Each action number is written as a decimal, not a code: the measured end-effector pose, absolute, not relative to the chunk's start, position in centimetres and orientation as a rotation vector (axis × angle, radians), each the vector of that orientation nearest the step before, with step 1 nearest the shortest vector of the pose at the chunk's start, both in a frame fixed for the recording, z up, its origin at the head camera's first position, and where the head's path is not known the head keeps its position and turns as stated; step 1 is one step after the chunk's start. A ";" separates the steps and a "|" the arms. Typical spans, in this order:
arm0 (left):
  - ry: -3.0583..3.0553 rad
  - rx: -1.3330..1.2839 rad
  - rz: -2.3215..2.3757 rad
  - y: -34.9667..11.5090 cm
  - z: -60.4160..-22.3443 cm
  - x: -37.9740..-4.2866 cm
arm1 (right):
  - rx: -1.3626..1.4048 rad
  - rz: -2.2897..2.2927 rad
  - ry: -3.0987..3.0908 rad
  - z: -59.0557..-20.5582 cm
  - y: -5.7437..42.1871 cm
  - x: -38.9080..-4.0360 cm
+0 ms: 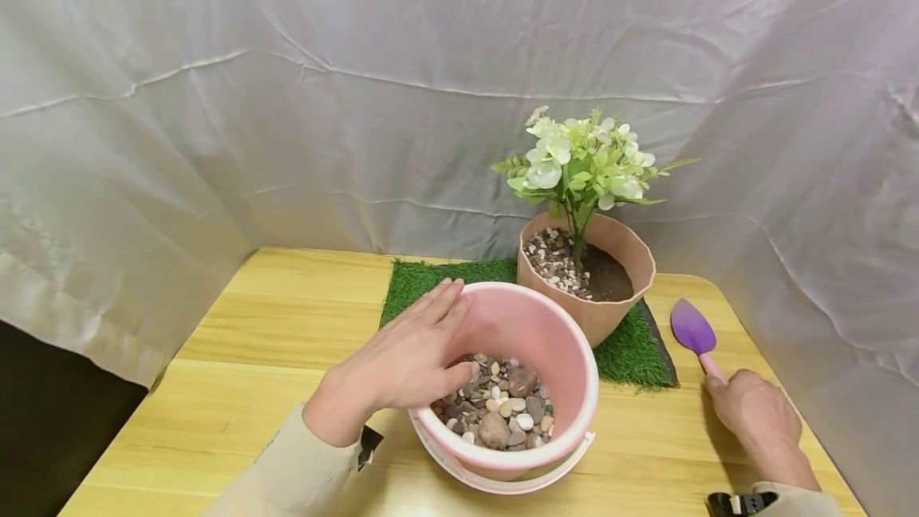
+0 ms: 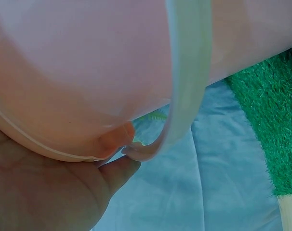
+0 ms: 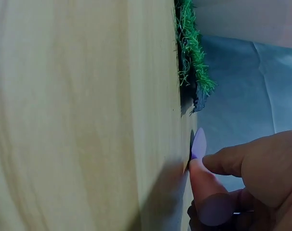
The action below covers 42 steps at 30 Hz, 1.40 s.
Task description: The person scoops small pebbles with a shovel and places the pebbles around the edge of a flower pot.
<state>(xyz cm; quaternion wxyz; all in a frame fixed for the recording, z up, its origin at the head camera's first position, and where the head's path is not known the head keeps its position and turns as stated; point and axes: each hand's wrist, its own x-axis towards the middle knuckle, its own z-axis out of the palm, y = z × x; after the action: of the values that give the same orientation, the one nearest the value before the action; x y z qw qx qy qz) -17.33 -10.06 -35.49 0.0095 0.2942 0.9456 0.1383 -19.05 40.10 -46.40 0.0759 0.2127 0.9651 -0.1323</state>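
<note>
A pink bucket (image 1: pixel 510 317) with a white rim stands near the front of the table, with mixed pebbles (image 1: pixel 513 409) inside. Across its left rim lies my left hand (image 1: pixel 409 349), fingers straight and thumb over the pebbles. In the left wrist view, the palm (image 2: pixel 45 192) meets the rim close to where the white bucket handle (image 2: pixel 189 62) joins. At the table's right side my right hand (image 1: pixel 761 417) grips the pink handle of a small trowel (image 1: pixel 692 327), whose purple blade points away. The right wrist view shows fingers round that handle (image 3: pixel 206 185).
A tan flowerpot (image 1: pixel 585 305) holding white flowers (image 1: pixel 581 162), dark soil and small pebbles stands behind the bucket on a green turf mat (image 1: pixel 639 353). Grey cloth (image 1: pixel 402 46) hangs around the back and sides of the wooden table (image 1: pixel 287 309).
</note>
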 end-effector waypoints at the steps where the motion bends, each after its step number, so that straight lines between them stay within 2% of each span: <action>1: 2.954 0.917 0.431 -10.1 -35.5 -17.3 | 0.644 -0.398 2.892 -46.5 40.1 -19.0; 9: 2.947 0.916 0.439 -10.0 -35.5 -17.3 | 0.716 -0.443 2.880 -45.9 40.1 -19.1; 18: 2.947 0.918 0.456 -10.0 -35.5 -17.3 | 0.599 -0.581 3.042 -44.0 40.0 -18.4; 26: 2.945 0.915 0.472 -10.0 -35.6 -17.3 | 0.711 -0.725 3.164 -42.0 39.6 -18.2; 35: 2.950 0.917 0.463 -10.0 -35.7 -17.3 | 0.523 -0.679 3.235 -40.2 39.9 -18.1; 42: 2.955 0.912 0.458 -10.0 -35.6 -17.3 | 0.623 -0.724 3.354 -37.5 38.7 -17.2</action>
<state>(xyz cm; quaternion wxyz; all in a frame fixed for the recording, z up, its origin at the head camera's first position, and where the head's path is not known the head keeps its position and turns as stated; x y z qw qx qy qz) -17.32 -10.00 -35.65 0.0074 0.2917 0.9452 0.1464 -17.17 38.66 -37.51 -0.1719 0.1761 0.9474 -0.2044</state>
